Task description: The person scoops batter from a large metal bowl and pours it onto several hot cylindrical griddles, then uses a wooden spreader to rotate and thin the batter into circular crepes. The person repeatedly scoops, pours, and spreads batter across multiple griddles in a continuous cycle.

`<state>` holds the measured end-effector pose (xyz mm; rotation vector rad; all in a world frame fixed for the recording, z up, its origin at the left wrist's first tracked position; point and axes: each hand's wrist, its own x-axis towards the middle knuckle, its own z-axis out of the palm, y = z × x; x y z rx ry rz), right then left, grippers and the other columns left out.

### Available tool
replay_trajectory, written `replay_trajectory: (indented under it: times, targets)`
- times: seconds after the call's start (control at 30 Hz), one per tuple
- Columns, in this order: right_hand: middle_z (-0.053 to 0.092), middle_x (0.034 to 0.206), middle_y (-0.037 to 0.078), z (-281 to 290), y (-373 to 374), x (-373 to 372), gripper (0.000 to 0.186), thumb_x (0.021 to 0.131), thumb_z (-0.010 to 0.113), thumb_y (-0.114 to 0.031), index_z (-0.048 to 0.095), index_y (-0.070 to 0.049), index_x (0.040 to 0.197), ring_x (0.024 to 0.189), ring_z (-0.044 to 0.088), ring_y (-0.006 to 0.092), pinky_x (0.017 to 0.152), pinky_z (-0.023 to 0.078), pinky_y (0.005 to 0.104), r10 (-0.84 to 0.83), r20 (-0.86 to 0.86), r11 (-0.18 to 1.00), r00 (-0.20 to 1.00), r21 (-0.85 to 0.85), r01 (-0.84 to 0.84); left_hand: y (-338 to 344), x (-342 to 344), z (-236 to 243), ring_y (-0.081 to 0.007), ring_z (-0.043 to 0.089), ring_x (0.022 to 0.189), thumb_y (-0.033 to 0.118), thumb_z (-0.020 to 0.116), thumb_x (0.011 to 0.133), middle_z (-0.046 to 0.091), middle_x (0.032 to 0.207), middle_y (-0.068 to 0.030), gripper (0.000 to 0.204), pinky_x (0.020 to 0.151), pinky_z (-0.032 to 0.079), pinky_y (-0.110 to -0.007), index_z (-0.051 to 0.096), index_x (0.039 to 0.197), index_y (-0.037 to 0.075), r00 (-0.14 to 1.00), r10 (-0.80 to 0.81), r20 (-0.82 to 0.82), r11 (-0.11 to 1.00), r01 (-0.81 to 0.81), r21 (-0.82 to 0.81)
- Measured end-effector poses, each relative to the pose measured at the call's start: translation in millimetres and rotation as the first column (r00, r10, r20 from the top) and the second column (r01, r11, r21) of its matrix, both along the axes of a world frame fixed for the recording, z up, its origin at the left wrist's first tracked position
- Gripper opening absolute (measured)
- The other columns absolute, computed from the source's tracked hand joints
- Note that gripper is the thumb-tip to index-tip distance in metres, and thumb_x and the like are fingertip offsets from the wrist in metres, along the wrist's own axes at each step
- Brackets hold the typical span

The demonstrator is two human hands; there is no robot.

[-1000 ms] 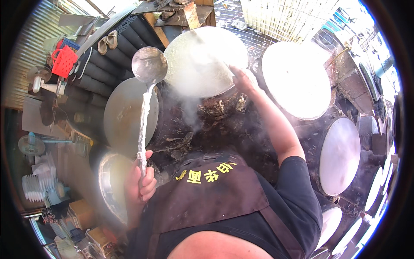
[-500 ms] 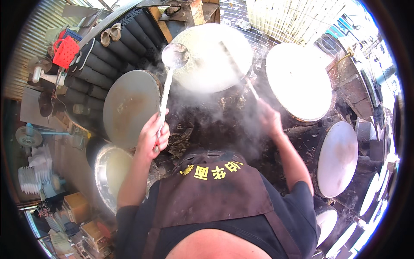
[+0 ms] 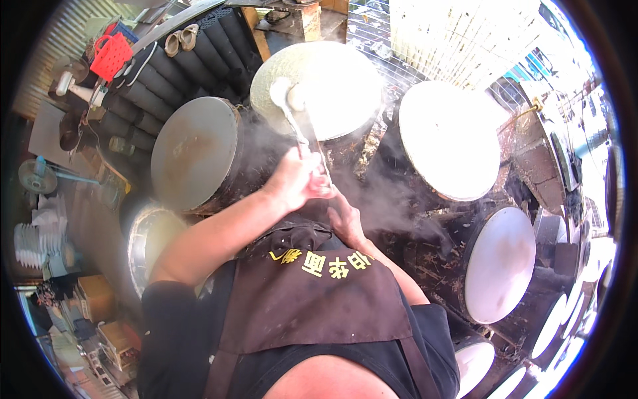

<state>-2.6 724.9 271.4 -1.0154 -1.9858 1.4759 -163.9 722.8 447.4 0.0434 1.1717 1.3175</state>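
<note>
My left hand (image 3: 298,178) is wrapped round the pale handle of a ladle (image 3: 290,120), whose bowl lies over the left part of a large round pan (image 3: 355,73) with a whitish, steaming surface. Just below and to the right, my right hand (image 3: 347,218) closes on a thin long-handled tool (image 3: 323,156) that points up toward the same pan. Glare and steam hide that tool's head, so its kind cannot be made out. Both hands are close together, with the two handles side by side. A small pale round shape shows beside the ladle's bowl.
Round grey lids or pans stand left (image 3: 196,143) and right (image 3: 502,266), with a bright white one (image 3: 452,139) at the far right. An uncovered vat (image 3: 156,246) sits near my left elbow. Dark cylinders (image 3: 179,76) are stacked at the back left, below a red basket (image 3: 111,58).
My left hand has swung right and lowered the ladle from above the pan's left edge onto its surface. My right hand has come left and nearer, bringing its tool beside the ladle.
</note>
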Motion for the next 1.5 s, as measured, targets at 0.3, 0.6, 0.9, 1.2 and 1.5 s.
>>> replay_trajectory:
  times: [0.3,0.6,0.9,1.2,1.5]
  targets:
    - [0.064,0.110,0.024,21.6,56.3,43.6,0.057,0.080,0.056,0.005,0.049,-0.003,0.136,0.099,0.065,0.0349,0.084,0.051,0.0390,-0.201,0.072,0.938,0.977,0.303,0.170,-90.7,-49.5,39.6,-0.0058,0.035,0.048,0.022,0.036,0.105,0.036,0.074,0.0000,0.042,0.033,0.036,-0.021,0.035,0.141,0.001,0.833,0.051,0.550,0.902,-0.276,0.333]
    - [0.062,0.088,0.021,20.9,56.4,-10.3,0.057,0.080,0.054,0.006,0.053,-0.010,0.135,0.074,0.058,0.0346,0.071,0.050,0.0384,0.018,0.091,0.908,0.996,0.416,-0.055,-215.2,-69.1,73.2,-0.0038,0.029,0.044,0.031,0.034,0.106,0.036,0.073,0.0007,0.052,0.034,0.026,-0.020,0.017,0.151,0.013,0.920,0.257,0.295,0.766,-0.380,0.519]
    - [0.062,0.121,0.022,51.9,-13.5,-53.8,0.053,0.081,0.059,0.003,0.052,-0.004,0.134,0.111,0.062,0.0332,0.091,0.051,0.0375,0.312,0.087,0.926,0.946,0.197,-0.323,-380.7,-97.4,31.2,-0.0038,0.036,0.042,0.020,0.043,0.102,0.041,0.069,0.0010,0.038,0.029,0.033,-0.019,0.037,0.139,0.013,0.521,0.703,-0.485,0.664,-0.725,0.184]
    - [0.068,0.096,0.013,51.5,-100.0,-178.3,0.048,0.086,0.060,-0.002,0.054,-0.008,0.134,0.078,0.065,0.0187,0.068,0.052,0.0328,0.468,0.165,0.866,0.868,0.110,-0.488,-541.9,-110.8,-96.7,-0.0081,0.044,0.044,0.014,0.046,0.096,0.044,0.065,-0.0022,0.048,0.034,0.038,-0.026,0.036,0.143,0.011,0.666,0.439,-0.603,0.658,-0.696,-0.289]
    - [0.054,0.068,-0.001,67.1,-196.6,-148.5,0.054,0.089,0.055,-0.002,0.046,-0.010,0.142,0.052,0.046,0.0037,0.047,0.038,0.0213,0.552,0.231,0.807,0.801,0.093,-0.583,-594.5,-112.0,-185.0,-0.0489,0.061,0.086,0.017,0.050,0.091,0.062,0.100,-0.0319,0.056,0.075,0.048,-0.053,0.034,0.143,0.007,0.600,-0.415,-0.684,0.717,-0.246,-0.652]
